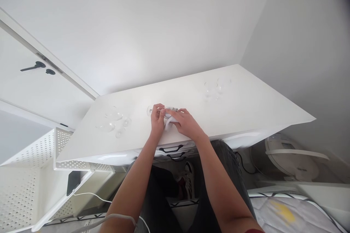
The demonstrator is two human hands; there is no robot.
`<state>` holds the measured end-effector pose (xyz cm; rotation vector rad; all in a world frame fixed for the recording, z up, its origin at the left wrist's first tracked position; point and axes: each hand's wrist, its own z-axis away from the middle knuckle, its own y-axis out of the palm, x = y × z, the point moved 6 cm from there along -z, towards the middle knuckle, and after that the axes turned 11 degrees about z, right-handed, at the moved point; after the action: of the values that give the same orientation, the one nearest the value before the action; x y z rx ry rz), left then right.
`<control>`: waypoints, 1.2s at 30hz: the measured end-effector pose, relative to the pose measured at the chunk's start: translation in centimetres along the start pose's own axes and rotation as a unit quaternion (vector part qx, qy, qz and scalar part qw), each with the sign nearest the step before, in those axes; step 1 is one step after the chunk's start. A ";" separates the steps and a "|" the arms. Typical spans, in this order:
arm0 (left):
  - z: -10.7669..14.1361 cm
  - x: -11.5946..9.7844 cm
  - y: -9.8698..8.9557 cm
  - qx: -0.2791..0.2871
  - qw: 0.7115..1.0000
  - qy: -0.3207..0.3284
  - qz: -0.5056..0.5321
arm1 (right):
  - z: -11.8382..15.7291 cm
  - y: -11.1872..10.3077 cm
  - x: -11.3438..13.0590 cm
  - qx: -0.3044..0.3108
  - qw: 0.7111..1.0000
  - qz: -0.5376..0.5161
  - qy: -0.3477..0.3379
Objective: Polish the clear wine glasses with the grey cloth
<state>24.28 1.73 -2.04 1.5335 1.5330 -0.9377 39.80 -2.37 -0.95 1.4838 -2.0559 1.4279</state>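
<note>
Over the middle of the white tabletop (188, 96), my two hands hold a clear stemmed glass (149, 110) on its side. Its round foot points left and its rim right. My left hand (158, 121) is closed around the glass near its stem. My right hand (187, 122) is closed on a white cloth (168, 121) pressed against the bowl. Part of the bowl and most of the cloth are hidden by my fingers. Several clear glasses (118, 114) are grouped on the left of the tabletop. More clear glasses (219, 86) are at the right rear; their outlines are faint.
Below the table edge are drawers with black handles (171, 149). A white perforated shelf unit (46, 149) with a dark phone (73, 182) is at left. A white cable (93, 194) runs by my left arm. A round-lidded appliance (292, 160) sits low at right.
</note>
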 end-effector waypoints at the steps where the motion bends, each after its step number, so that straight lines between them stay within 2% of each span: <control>1: 0.1 -0.2 0.0 -0.003 1.000 0.003 -0.003 | -0.1 0.2 0.1 -0.004 1.000 0.000 -0.002; 2: 0.1 -0.3 0.1 0.001 1.000 0.003 0.001 | -0.1 0.2 0.0 -0.018 1.000 -0.015 0.015; 4: 0.3 -0.6 0.6 0.028 0.999 -0.002 0.026 | -0.2 0.2 -0.9 -0.074 0.988 -0.099 0.091; 7: 0.5 -1.4 1.6 0.088 0.994 0.021 0.055 | 0.1 0.7 -2.5 -0.132 0.920 -0.302 0.211; 9: 0.6 -1.8 1.9 0.106 0.992 0.044 0.053 | 0.1 1.1 -2.9 -0.120 0.887 -0.382 0.230; 10: 0.6 -1.8 1.9 0.104 0.992 0.047 0.050 | 0.1 0.9 -2.8 -0.109 0.891 -0.380 0.223; 11: 0.5 -1.6 1.8 0.094 0.994 0.041 0.046 | 0.1 0.6 -2.7 -0.099 0.908 -0.350 0.210; 14: 0.3 -0.7 1.2 0.050 0.998 0.006 0.033 | 0.1 -0.3 -1.5 -0.056 0.975 -0.163 0.142; 16: 0.2 -0.2 0.8 0.024 0.999 -0.011 0.023 | 0.1 -0.2 -0.6 -0.017 0.994 -0.059 0.092; 19: 0.1 0.0 0.6 0.019 0.999 -0.022 0.023 | -0.1 0.3 0.0 -0.013 0.998 -0.014 0.056; 21: 0.2 0.0 0.8 0.041 0.999 -0.021 0.029 | -0.2 -0.1 -0.5 -0.072 0.993 -0.051 0.083; 23: 0.3 -0.1 1.3 0.080 0.996 -0.012 0.042 | 0.0 -0.9 -1.5 -0.148 0.971 -0.124 0.138; 25: 0.4 -0.3 1.8 0.116 0.992 -0.002 0.054 | 0.4 -1.7 -2.3 -0.188 0.948 -0.186 0.180; 26: 0.5 -0.3 1.9 0.123 0.991 -0.002 0.053 | 0.4 -2.1 -2.4 -0.183 0.947 -0.195 0.181; 28: 0.5 -0.2 1.8 0.110 0.993 -0.011 0.033 | 0.4 -2.6 -1.9 -0.127 0.968 -0.160 0.147; 30: 0.5 0.0 1.6 0.091 0.995 -0.032 0.007 | 0.3 -2.7 -1.1 -0.055 0.991 -0.080 0.096; 32: 0.6 0.2 1.6 0.091 0.994 -0.058 0.005 | 0.4 -2.7 -0.8 -0.030 0.997 -0.007 0.070; 34: 0.8 0.3 2.0 0.117 0.989 -0.087 0.030 | 0.6 -3.4 -0.9 -0.080 0.994 0.017 0.074; 36: 1.0 0.1 2.2 0.137 0.983 -0.102 0.066 | 1.0 -4.7 -1.3 -0.171 0.981 -0.001 0.089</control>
<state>26.53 0.87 -2.52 1.6487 1.1794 -1.2259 44.57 -2.49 0.37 1.1743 -2.0589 1.0909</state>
